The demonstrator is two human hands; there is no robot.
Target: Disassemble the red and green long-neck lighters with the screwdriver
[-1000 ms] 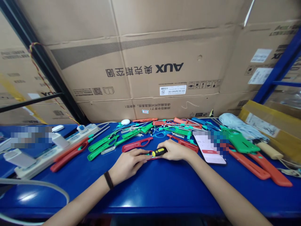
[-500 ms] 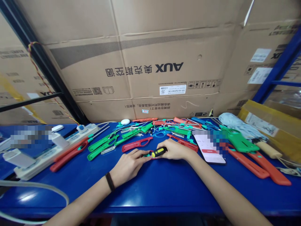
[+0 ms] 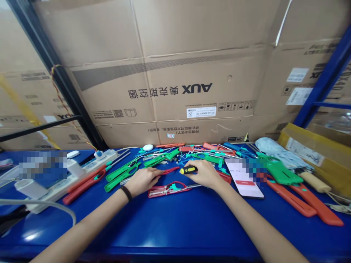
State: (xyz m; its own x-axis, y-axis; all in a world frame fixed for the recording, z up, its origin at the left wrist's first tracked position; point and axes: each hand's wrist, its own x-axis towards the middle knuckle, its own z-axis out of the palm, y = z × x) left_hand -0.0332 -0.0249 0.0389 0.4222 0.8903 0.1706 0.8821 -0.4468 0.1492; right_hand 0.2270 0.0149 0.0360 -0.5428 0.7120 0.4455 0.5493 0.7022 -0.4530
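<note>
My right hand (image 3: 202, 174) is closed round a screwdriver with a yellow and black handle (image 3: 187, 170), held just above the blue table (image 3: 175, 226). My left hand (image 3: 142, 179) lies curled on a thin red plastic part (image 3: 169, 170) behind an opened red lighter shell (image 3: 167, 189), whose metal tube and teal insert show. A black band sits on my left wrist. The shell lies flat in front of both hands.
Green, red and blue lighter shells (image 3: 123, 171) and metal tubes litter the table's back half. A phone (image 3: 245, 179) lies right of my right hand. A white power strip (image 3: 63, 179) sits at the left, long red parts (image 3: 307, 199) and a folded umbrella (image 3: 285, 157) at the right. Cardboard boxes (image 3: 175, 84) wall the back.
Both hands have moved back, away from me, off the red shell, which now lies open in front of them. The screwdriver went with my right hand. The camera tilted slightly.
</note>
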